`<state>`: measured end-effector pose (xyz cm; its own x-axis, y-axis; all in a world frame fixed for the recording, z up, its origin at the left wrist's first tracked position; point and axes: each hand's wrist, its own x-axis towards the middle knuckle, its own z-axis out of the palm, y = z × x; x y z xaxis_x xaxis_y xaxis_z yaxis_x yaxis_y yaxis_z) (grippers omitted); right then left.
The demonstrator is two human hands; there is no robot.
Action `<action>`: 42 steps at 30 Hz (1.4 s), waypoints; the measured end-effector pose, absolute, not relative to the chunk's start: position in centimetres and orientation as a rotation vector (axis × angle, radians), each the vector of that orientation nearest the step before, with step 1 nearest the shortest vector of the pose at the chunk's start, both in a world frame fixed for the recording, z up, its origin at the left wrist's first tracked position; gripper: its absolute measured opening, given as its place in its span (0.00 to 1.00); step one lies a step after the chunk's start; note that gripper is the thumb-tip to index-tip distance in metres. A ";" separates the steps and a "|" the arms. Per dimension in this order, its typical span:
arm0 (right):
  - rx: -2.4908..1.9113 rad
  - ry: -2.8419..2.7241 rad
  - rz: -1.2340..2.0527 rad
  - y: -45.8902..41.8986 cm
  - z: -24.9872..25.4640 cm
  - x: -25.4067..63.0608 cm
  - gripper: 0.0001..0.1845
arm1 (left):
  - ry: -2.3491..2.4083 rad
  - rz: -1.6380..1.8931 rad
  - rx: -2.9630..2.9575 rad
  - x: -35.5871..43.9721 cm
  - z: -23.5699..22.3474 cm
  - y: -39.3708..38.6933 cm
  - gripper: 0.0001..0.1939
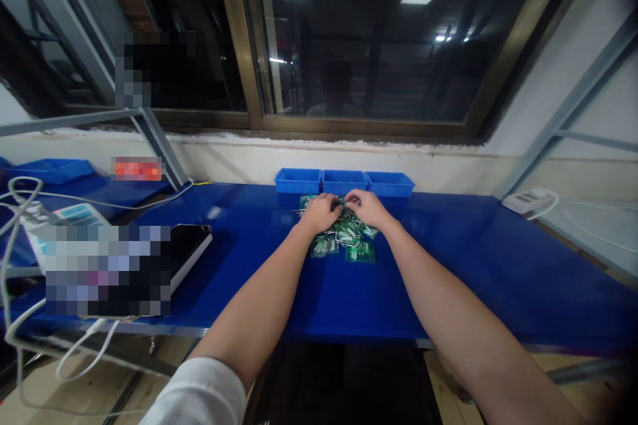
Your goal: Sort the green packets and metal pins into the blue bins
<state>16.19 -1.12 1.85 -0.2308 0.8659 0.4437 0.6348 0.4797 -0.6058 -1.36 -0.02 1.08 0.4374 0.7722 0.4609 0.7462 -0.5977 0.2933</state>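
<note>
Several small green-tinted clear packets (359, 253) lie in a pile on the blue table (339, 299), with thin silvery metal pieces (343, 234) among them. At the back of this pile, my left hand (320, 214) has its fingers bent inward, thumb toward the right. Facing it closely, my right hand (367, 208) curls its fingers in a pinch. A small dark and shiny bit shows between the fingertips, too small to name. Both hands touch the pile, and their fingertips are partly hidden.
Three blue bins (343, 180) stand in a row behind the pile, against the wall. A dark-topped device (192, 246), partly blurred out, lies at left with white cables (94, 335). A white power strip (529, 200) is at the right, near a grey metal frame (563, 113).
</note>
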 end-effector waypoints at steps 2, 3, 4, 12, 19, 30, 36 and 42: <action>-1.200 -1.896 0.421 -1.0 1.7 16.0 0.06 | 1.363 0.914 2.624 -1.3 1.3 -0.2 0.17; -1.179 -1.858 0.447 -0.9 1.7 15.9 0.06 | 1.323 0.921 2.643 -1.3 1.4 -0.3 0.17; -1.157 -1.822 0.477 -0.8 1.6 15.8 0.06 | 1.273 0.921 2.669 -1.3 1.4 -0.3 0.15; -1.106 -1.664 0.708 -1.2 2.4 15.6 0.12 | 1.259 0.905 2.699 -1.4 2.2 -0.6 0.14; -1.104 -1.580 0.798 -1.3 2.6 16.0 0.16 | 1.311 0.934 2.686 -1.4 2.0 -0.6 0.14; -1.327 -1.548 0.338 0.7 1.5 18.5 0.24 | 1.526 0.967 2.558 -1.3 1.8 -0.5 0.15; -1.608 -1.650 0.141 0.7 1.4 18.2 0.35 | 1.513 0.941 2.565 -1.3 1.6 -0.4 0.15; -1.532 -1.771 0.157 0.8 1.0 18.3 0.38 | 1.514 0.913 2.569 -1.3 1.5 -0.3 0.16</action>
<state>18.34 0.78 1.02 0.0242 0.8852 0.4646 0.7898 0.2681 -0.5518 -1.29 -0.32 1.53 0.3574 0.8065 0.4710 0.7930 -0.5285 0.3030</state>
